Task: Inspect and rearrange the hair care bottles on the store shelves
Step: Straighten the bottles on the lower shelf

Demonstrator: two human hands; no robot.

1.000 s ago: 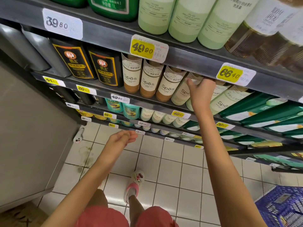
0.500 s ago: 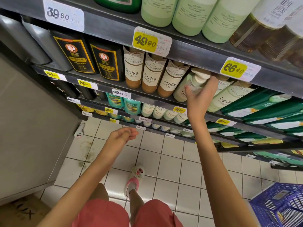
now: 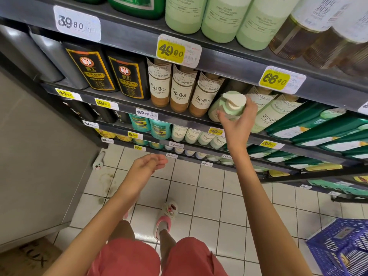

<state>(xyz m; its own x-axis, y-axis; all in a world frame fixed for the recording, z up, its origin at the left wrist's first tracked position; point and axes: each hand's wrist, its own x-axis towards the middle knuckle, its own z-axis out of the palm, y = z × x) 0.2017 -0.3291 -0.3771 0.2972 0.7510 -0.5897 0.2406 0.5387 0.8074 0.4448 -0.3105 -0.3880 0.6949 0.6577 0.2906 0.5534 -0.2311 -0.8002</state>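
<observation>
There is only one view, from a wide-angle camera on the person's head. It looks forward and steeply down along the shelves point(image 3: 129, 34), which stand very near and fill the top and right side. The tiled floor point(image 3: 209, 186) lies well below. The lens bends the edges, so the lowest price tags are perhaps not readable.

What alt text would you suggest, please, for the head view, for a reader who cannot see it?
The person's right hand grips a pale green pump bottle, tilted out of the Spes row on a store shelf. The left hand hangs open over the tiled floor.
</observation>
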